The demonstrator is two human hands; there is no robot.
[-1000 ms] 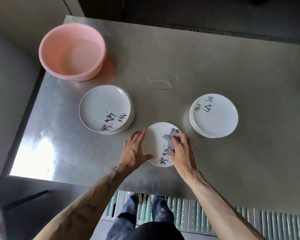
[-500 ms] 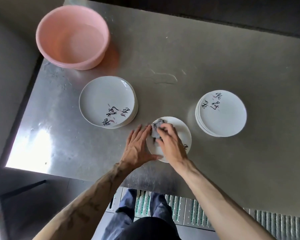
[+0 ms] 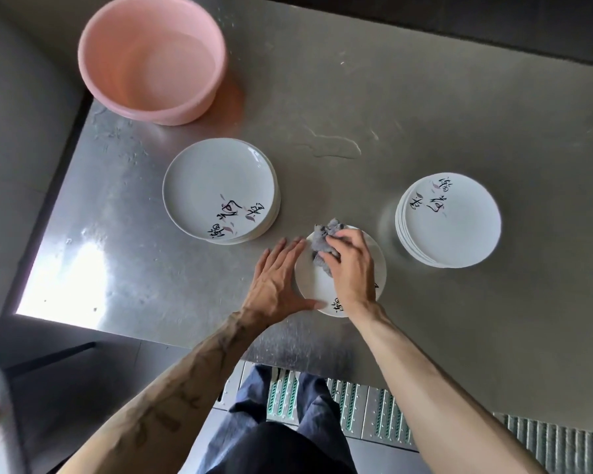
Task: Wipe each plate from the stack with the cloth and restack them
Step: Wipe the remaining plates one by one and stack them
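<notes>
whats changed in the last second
The right hand swept the cloth from the right side of the plate to its far-left rim, still gripping it. The left hand stayed flat at the plate's left edge; the left stack, right stack and basin did not move.

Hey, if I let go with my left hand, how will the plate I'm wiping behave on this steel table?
Probably slides: the plate looks glazed, the steel table is smooth with a wet patch nearby, and the left hand braces its rim. Likely rigid under the cloth. Possibly breakable, and it lies near the table's front edge.
</notes>
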